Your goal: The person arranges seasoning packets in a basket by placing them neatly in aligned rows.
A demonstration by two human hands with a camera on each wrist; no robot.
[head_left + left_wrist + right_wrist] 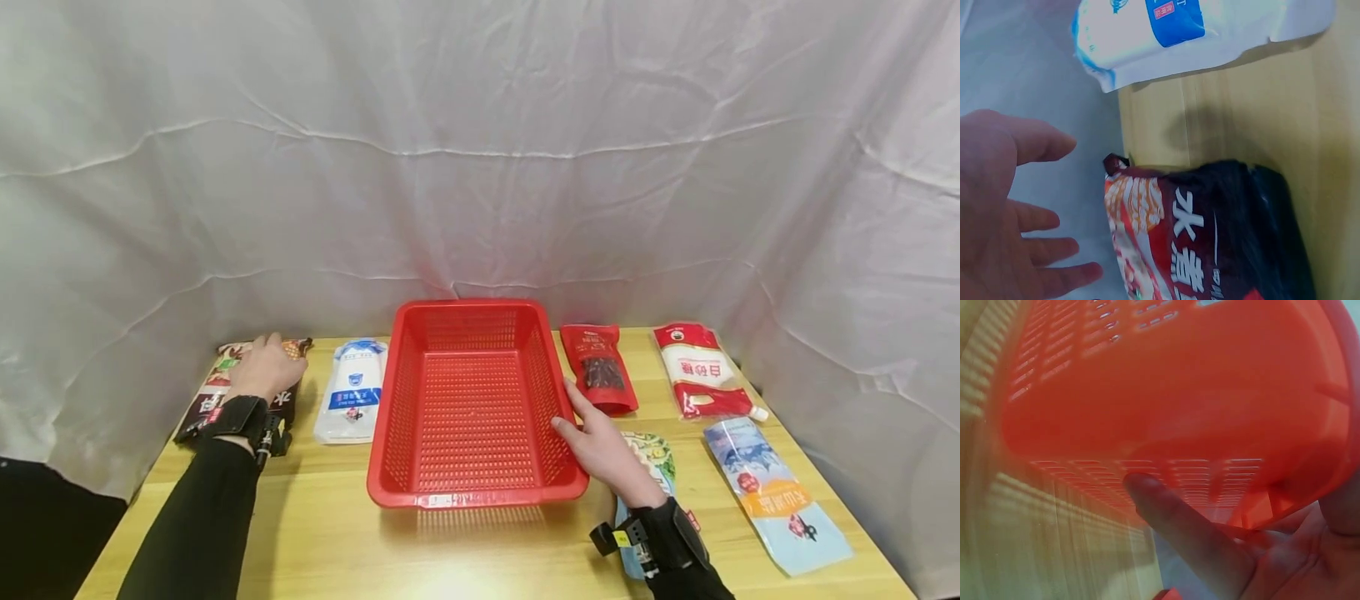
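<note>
Resting on the wooden counter (480, 542), your right hand (600, 446) touched the red perforated plastic basket (472, 400) with straight fingers; your left hand (264, 367) lay open over the dark noodle packet (206, 400).

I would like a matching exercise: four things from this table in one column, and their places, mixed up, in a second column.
1. red basket
2. dark noodle packet
3. white and blue bag
4. dark red pouch

A. under the left hand
B. between the noodle packet and the basket
C. middle of the table, right hand at its side
D. just right of the basket, at the back

Pairs: 1-C, 2-A, 3-B, 4-D
</note>
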